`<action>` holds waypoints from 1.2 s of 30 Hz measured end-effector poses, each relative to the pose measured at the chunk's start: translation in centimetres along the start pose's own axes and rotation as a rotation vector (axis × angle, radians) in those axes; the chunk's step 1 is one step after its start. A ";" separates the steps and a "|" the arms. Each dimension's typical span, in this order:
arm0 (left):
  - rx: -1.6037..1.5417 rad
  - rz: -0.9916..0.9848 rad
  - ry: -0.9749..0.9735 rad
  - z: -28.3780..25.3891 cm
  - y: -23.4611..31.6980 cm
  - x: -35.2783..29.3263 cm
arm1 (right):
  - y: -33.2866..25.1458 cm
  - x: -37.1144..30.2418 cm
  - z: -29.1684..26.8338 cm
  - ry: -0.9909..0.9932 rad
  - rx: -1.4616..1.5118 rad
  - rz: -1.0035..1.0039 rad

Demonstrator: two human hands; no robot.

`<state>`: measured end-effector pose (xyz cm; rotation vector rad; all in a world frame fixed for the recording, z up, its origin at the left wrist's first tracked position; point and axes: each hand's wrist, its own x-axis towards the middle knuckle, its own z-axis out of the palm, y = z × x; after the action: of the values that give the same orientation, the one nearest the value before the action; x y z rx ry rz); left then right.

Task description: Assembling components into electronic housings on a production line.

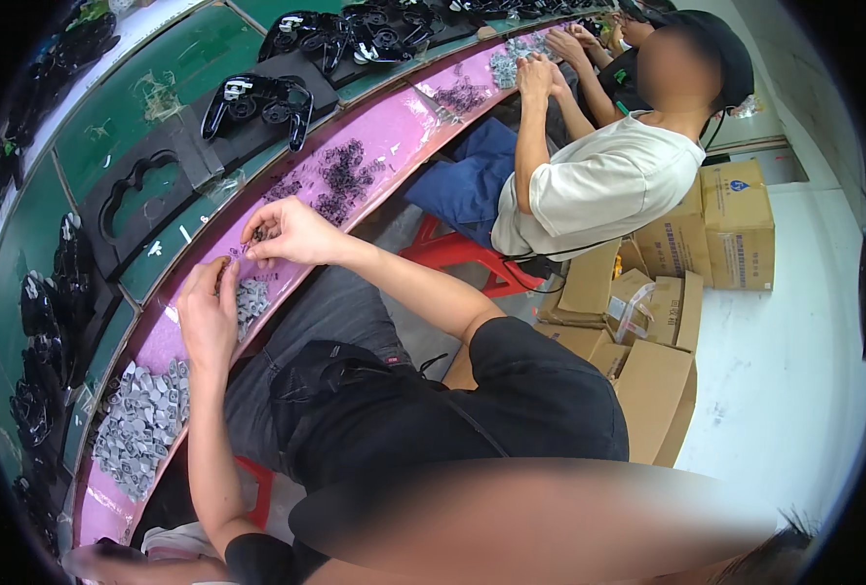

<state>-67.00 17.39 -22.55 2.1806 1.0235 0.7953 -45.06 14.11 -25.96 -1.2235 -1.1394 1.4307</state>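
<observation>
My left hand is over the pink bench strip, thumb and fingers closed in a pinch. Close beside it, my right hand has its fingers curled together, with small dark bits showing at the fingertips. The fingertips of both hands almost meet, and what each one holds is too small to make out. Under and beside my left hand is a small pile of grey plastic pieces. A larger heap of similar grey pieces spreads nearer to me on the left. Past my right hand lie small black plastic parts.
Black game controller shells rest on a dark foam tray along the green table. To the right, a person in a pale shirt works at the same bench on a red stool. Cardboard boxes stand behind.
</observation>
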 end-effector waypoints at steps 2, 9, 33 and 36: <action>0.095 -0.075 -0.008 -0.6 -0.3 -0.6 | 0.5 0.2 0.9 0.103 0.015 -0.005; 0.425 -0.104 -0.182 2.5 -3.1 2.2 | -1.4 -0.1 -0.4 0.261 -0.065 0.041; -0.689 -0.744 -0.387 0.8 -2.4 0.4 | -0.1 -0.7 1.2 0.188 -0.062 -0.120; -0.563 -0.660 -0.231 1.0 -1.2 0.2 | -0.3 -0.7 1.4 0.176 -0.090 -0.041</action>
<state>-66.74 17.94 -24.01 1.3029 1.1315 0.4307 -46.31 13.32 -25.42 -1.3534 -1.1102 1.2265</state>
